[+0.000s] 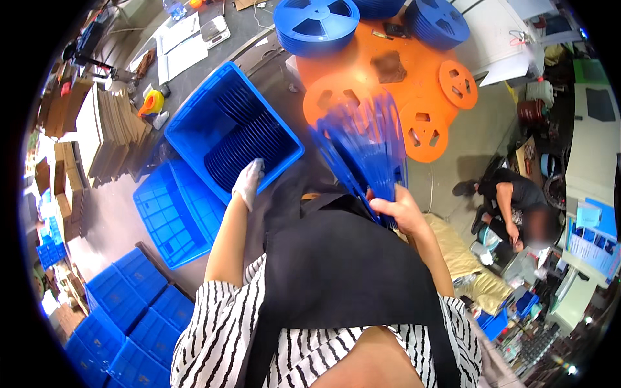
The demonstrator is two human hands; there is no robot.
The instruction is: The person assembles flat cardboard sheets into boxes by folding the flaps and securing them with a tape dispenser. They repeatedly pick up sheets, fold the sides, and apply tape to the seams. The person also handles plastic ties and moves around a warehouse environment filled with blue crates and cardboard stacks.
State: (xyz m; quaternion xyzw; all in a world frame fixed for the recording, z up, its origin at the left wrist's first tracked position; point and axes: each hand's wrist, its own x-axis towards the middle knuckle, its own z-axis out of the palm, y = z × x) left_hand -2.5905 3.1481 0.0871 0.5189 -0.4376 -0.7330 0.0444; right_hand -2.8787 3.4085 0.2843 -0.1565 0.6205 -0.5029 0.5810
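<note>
My left hand [248, 182], in a pale glove, reaches over the near rim of a blue crate [194, 97]. Its fingers stretch inward beside the rows of dark blue reel discs [246, 145] in the crate; whether they touch the discs I cannot tell. My right hand [402, 212] is closed around the lower edge of a fanned bunch of blue plastic reel discs [369, 155]. Their upper part is smeared by motion. Behind them is an orange surface with orange reel discs [424, 132] on it. Stacks of blue reels [316, 22] stand at its far side.
Another blue crate [171, 213] sits under the filled one. More blue crates [129, 291] are stacked at lower left. Flat cardboard [107, 132] leans near a dark table with papers and a scale [215, 30]. A person [511, 207] crouches at right beside yellowish sacks [485, 291].
</note>
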